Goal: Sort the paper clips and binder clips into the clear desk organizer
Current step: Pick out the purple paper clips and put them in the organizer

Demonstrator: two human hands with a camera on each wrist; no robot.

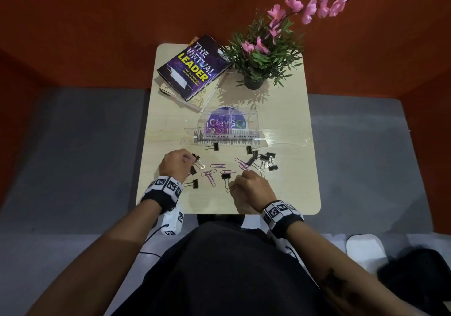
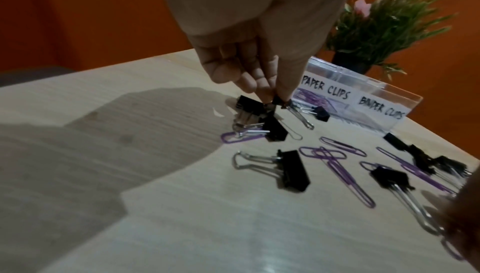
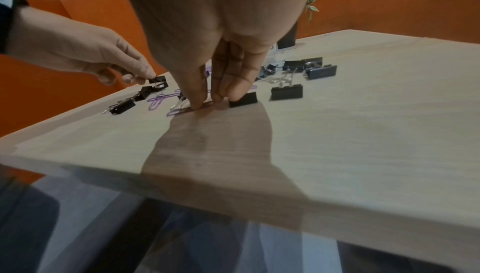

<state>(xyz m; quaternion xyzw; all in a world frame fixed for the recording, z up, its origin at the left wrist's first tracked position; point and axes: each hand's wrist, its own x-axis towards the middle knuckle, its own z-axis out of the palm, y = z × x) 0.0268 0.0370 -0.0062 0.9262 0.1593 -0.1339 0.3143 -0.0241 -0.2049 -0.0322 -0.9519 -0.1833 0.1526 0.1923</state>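
The clear desk organizer [image 1: 253, 120] stands mid-table, its front labelled PAPER CLIPS and BINDER CLIPS [image 2: 363, 103]; purple clips lie in its left compartment. My left hand [image 1: 194, 160] pinches a small black binder clip [image 2: 280, 100] just above the table, beside other binder clips [image 2: 275, 129]. The fingertips of my right hand [image 3: 206, 104] point down and pinch a purple paper clip [image 3: 182, 111] that lies on the table. Between the hands lie loose purple paper clips [image 1: 210, 174]. A cluster of black binder clips [image 1: 266, 159] sits to the right.
A stack of books [image 1: 192, 69] and a potted plant with pink flowers [image 1: 261, 54] stand at the back of the small wooden table [image 1: 292, 193]. Its front edge is close behind my wrists. Grey seating flanks both sides.
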